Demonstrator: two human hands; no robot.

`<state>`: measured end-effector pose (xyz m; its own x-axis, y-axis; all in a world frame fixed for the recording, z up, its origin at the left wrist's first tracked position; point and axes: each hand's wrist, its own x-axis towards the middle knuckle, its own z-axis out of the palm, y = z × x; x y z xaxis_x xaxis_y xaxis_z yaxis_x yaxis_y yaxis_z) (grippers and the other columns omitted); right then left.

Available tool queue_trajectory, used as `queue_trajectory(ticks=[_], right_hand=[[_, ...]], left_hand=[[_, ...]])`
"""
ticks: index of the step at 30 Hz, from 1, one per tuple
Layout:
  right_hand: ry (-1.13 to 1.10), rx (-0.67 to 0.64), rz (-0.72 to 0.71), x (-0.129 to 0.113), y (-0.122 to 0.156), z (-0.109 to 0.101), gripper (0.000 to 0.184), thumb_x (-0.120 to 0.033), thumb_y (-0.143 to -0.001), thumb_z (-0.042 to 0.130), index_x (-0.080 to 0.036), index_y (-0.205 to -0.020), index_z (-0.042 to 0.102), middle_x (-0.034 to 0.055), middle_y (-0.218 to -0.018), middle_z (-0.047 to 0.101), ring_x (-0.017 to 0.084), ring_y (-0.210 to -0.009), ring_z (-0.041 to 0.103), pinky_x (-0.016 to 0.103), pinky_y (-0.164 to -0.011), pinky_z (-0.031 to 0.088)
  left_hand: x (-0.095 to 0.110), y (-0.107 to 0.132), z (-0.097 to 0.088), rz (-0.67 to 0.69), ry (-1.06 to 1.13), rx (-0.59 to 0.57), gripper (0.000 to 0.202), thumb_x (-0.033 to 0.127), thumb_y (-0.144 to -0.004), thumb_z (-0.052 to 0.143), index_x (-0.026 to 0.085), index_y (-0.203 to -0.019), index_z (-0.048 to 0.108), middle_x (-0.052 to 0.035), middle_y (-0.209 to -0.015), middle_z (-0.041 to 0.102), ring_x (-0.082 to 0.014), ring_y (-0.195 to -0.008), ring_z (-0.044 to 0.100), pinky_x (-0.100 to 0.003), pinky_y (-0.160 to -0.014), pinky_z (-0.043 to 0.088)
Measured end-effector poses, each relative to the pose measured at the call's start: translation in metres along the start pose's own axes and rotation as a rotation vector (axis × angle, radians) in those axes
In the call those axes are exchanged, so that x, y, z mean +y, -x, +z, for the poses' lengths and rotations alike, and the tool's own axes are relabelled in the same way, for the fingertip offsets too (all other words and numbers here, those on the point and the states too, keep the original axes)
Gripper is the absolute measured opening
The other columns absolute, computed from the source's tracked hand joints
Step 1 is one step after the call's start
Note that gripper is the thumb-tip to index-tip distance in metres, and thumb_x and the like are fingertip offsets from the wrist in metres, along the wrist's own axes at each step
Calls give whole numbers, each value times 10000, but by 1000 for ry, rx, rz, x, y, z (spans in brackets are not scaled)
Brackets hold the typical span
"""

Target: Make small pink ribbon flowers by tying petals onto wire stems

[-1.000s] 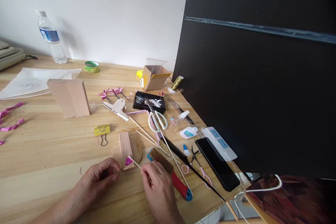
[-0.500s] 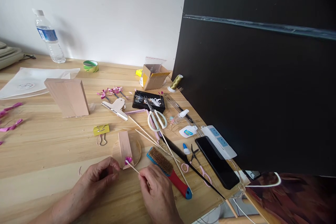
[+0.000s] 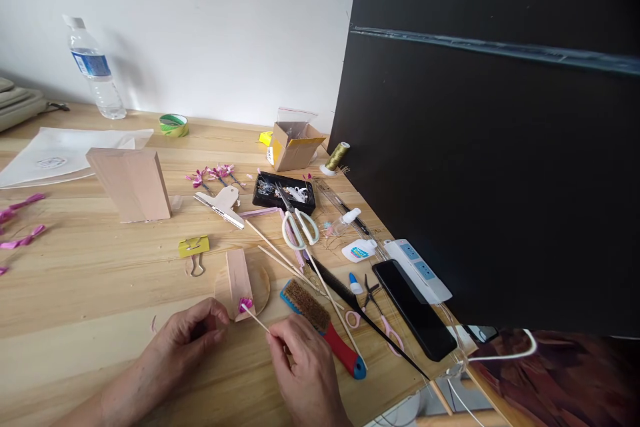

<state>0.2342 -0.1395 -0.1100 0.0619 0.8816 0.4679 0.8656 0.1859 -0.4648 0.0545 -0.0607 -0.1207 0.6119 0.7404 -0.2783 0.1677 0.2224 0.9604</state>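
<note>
In my right hand [image 3: 303, 363] a thin stick with a white tip, a cotton swab [image 3: 256, 319], is pinched between thumb and fingers. Its tip touches a small magenta petal-like piece [image 3: 245, 305] at the near end of a small wooden block [image 3: 239, 273]. That block lies on a round, translucent amber disc [image 3: 263, 280]. Left of the block's near end rests my left hand [image 3: 193, 333], loosely curled, thumb and index finger apart, with nothing visible in it. A brush [image 3: 306, 305] with brown bristles and a red and blue handle lies just beyond my right hand.
White-handled scissors [image 3: 300, 230] lean on a black tray [image 3: 260, 197]. A black comb [image 3: 345, 290], pink-handled scissors [image 3: 390, 333], a phone [image 3: 415, 310] and a power strip [image 3: 420, 270] crowd the right. A yellow binder clip [image 3: 194, 247] and an upright wooden board [image 3: 130, 183] stand left.
The swab and my right hand have shifted very slightly to the right, with the tip still on the magenta piece. My left hand is practically unmoved.
</note>
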Motion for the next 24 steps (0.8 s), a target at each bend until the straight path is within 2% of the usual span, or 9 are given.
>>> queue_trajectory(ticks=[12,24], right_hand=[[-23,-64,47,2,-1,8,250,-50,-787,389,-202,-590,413,-29,-535,485,112,-508,471,205,-492,317],[11,52,5,2,-3,2,260,-74,-835,390,-199,-616,455,-25,-549,500,113,-528,484,206,-520,338]], left_hand=[[-4,0,-2,27,-11,-26,255,445,-789,554,190,-779,549,67,-576,375,-110,-540,301,-218,-494,244],[-6,-1,-1,31,15,-25,227,422,-797,550,196,-779,555,61,-584,403,-110,-543,320,-211,-486,256]])
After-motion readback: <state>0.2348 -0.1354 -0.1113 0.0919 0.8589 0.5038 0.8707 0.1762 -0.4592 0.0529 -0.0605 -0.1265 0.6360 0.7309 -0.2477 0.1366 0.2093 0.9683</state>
